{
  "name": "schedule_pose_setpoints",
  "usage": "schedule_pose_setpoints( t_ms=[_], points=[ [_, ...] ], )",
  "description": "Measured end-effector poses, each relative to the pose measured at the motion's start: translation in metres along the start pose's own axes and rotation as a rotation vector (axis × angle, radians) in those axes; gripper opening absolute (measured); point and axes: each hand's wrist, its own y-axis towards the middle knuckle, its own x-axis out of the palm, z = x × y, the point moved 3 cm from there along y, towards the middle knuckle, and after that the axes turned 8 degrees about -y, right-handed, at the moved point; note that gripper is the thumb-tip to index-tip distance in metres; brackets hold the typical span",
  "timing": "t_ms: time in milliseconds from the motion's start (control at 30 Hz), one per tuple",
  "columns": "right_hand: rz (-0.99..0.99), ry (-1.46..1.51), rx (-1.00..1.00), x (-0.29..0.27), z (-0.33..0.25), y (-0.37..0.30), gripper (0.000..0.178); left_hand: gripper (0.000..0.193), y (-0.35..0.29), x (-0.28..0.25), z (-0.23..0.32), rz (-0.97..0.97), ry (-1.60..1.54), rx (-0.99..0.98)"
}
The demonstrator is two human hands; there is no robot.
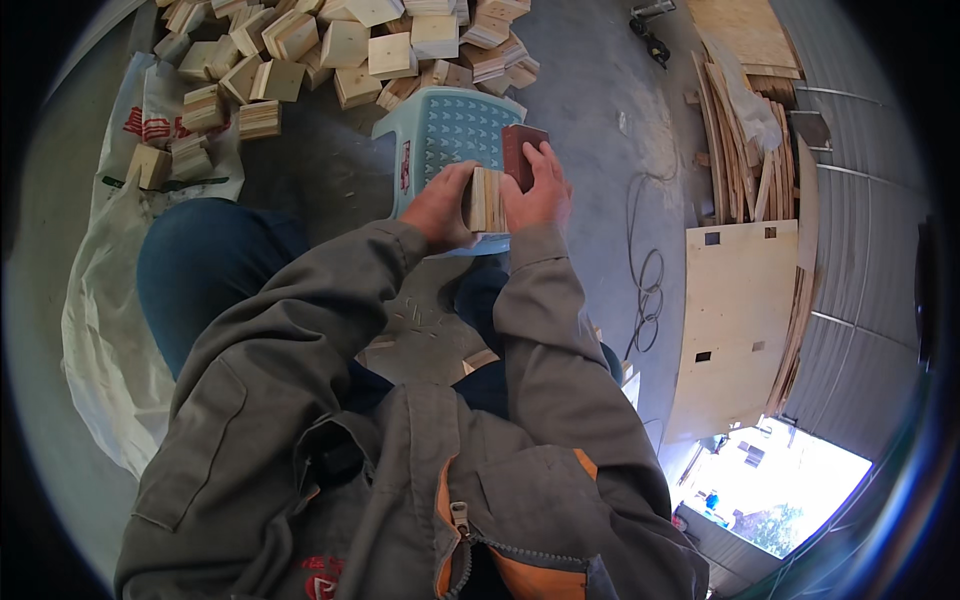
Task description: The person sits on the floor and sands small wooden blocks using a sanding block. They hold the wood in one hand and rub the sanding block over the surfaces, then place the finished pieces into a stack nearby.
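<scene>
My left hand [444, 207] is closed round the left side of a plywood block [486, 200], whose striped layers face up. My right hand [540, 190] grips a reddish-brown flat rectangular block [515, 155], with the fingers over its right side. The right thumb side lies close against the plywood block; whether it presses on it I cannot tell. Both blocks are over a light blue plastic stool [455, 125] with a patterned seat, in front of my knees. My palms hide parts of both blocks.
Many wooden blocks [344, 45] lie heaped beyond the stool, several on a white sack [110, 340] at left. To the right are a loose cable [648, 290], a plywood sheet [740, 330] and stacked boards [730, 150] along a corrugated wall [860, 200].
</scene>
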Motion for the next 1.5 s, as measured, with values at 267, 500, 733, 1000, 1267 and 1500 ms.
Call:
schedule_pose_setpoints(
  t_ms=[267, 500, 733, 1000, 1267, 1500],
  points=[
    [0.064, 0.020, -0.043, -0.003, 0.001, -0.043, 0.069, 0.102, -0.002, 0.000, -0.008, 0.000, 0.030, 0.036],
    [0.000, 0.009, -0.075, -0.037, -0.013, -0.136, 0.075, 0.098, 0.000, 0.001, -0.003, 0.005, 0.016, 0.041],
    [0.010, 0.017, -0.089, -0.039, -0.010, -0.131, 0.075, 0.096, 0.002, 0.002, 0.002, -0.017, -0.022, 0.036],
    [0.023, -0.029, -0.034, -0.006, -0.010, -0.029, 0.066, 0.099, 0.001, 0.002, -0.002, 0.009, -0.029, 0.036],
    [-0.088, -0.095, 0.098, -0.002, -0.020, 0.007, 0.067, 0.100, 0.000, 0.001, -0.001, -0.001, 0.010, 0.021],
    [-0.006, -0.033, -0.044, -0.015, -0.023, -0.071, 0.073, 0.095, 0.002, 0.001, -0.003, 0.021, -0.014, 0.081]
  ],
)
